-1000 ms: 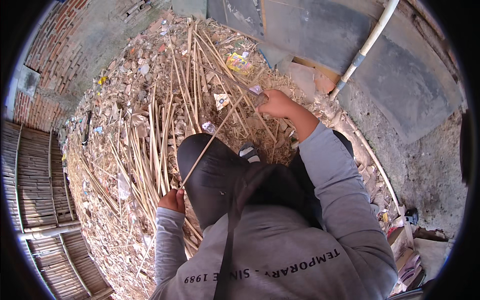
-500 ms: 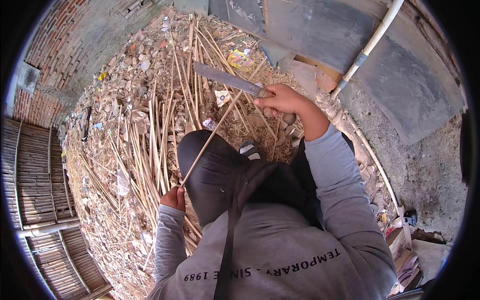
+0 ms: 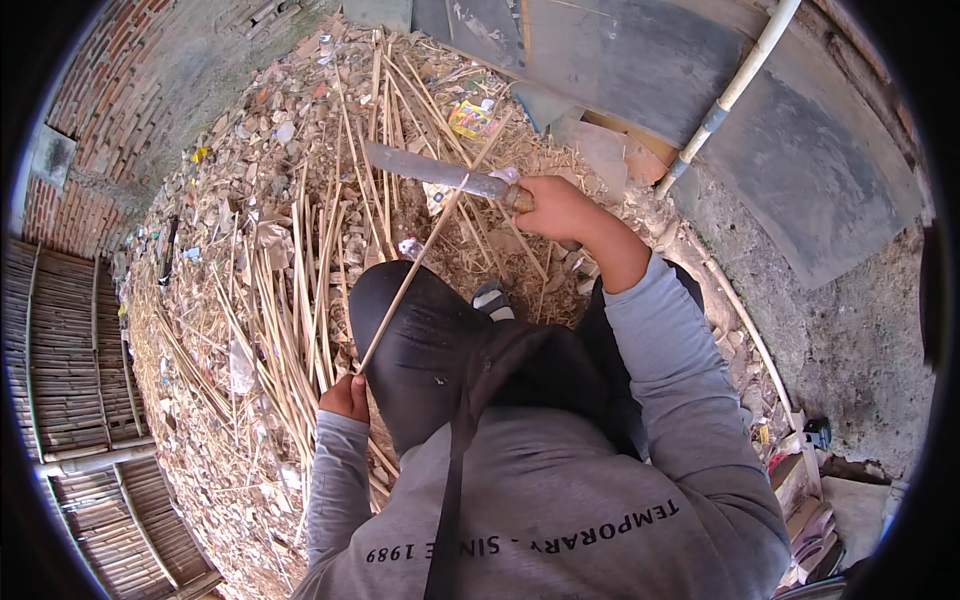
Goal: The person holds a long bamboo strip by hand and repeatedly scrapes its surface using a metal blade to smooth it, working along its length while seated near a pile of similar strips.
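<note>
My left hand [image 3: 347, 398] is closed round the near end of a long, thin bamboo strip [image 3: 410, 272], beside my left knee. The strip slants up and away to the right across my thigh. In my right hand [image 3: 556, 208] is the handle of a machete [image 3: 430, 168], whose broad, grey blade points left. The blade crosses the strip toward its far end; whether they touch I cannot tell for sure. Fingers of the right hand wrap the handle, partly hidden by the hand itself.
Several bamboo strips [image 3: 312, 275] lie in a loose bundle on the littered ground to the left. A yellow wrapper [image 3: 470, 119] lies ahead. Dark panels [image 3: 620, 65] and a pole [image 3: 728, 100] stand at the right, a slatted bamboo panel [image 3: 65, 350] at the far left.
My right hand has shifted slightly, and the machete blade has moved left and down, so it now crosses the bamboo strip. The left hand keeps its hold with hardly any movement.
</note>
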Demonstrator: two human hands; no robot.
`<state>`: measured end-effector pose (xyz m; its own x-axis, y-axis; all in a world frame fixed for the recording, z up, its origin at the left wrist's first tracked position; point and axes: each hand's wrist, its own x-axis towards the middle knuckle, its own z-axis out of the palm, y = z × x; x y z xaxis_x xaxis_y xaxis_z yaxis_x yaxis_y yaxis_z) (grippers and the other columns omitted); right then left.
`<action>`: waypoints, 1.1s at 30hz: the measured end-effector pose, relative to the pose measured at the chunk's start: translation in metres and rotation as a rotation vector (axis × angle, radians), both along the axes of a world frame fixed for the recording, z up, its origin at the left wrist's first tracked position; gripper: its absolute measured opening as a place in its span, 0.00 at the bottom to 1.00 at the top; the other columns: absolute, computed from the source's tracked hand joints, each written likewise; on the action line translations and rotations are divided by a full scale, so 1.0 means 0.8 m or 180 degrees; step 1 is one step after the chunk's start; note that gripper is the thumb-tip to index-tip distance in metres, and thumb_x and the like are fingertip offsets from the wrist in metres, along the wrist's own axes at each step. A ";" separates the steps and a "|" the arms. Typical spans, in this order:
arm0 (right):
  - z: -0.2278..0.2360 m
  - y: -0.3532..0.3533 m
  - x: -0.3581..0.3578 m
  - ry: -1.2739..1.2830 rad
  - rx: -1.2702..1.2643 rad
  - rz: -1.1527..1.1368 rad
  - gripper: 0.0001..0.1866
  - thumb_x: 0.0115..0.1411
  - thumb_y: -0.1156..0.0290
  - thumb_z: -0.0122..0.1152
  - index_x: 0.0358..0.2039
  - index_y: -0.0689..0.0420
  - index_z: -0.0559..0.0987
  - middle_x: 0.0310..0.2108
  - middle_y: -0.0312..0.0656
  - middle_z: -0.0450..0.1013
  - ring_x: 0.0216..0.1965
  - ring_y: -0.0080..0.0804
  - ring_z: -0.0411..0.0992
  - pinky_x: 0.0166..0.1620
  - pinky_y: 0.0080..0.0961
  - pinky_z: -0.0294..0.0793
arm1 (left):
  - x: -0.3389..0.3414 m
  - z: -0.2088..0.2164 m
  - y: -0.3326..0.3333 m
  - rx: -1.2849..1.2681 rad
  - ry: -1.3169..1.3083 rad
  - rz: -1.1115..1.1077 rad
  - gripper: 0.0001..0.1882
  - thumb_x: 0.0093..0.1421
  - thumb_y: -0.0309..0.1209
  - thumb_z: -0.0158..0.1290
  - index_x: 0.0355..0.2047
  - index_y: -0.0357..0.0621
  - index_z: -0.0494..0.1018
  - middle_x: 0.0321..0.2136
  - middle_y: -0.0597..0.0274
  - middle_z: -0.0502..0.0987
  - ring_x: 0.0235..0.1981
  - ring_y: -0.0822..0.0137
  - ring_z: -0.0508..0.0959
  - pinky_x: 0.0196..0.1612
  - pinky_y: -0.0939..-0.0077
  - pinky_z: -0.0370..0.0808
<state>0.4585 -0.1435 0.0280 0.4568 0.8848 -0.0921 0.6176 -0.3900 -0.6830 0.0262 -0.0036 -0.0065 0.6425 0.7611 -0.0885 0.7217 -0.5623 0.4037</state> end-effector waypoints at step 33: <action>-0.012 0.002 0.006 -0.0154 0.0114 -0.0037 0.21 0.47 0.66 0.63 0.41 0.63 0.76 0.30 0.55 0.75 0.35 0.48 0.75 0.40 0.38 0.73 | 0.004 -0.007 -0.004 0.0094 -0.0030 -0.0038 0.29 0.68 0.51 0.37 0.24 0.37 0.70 0.18 0.38 0.71 0.24 0.36 0.73 0.27 0.49 0.66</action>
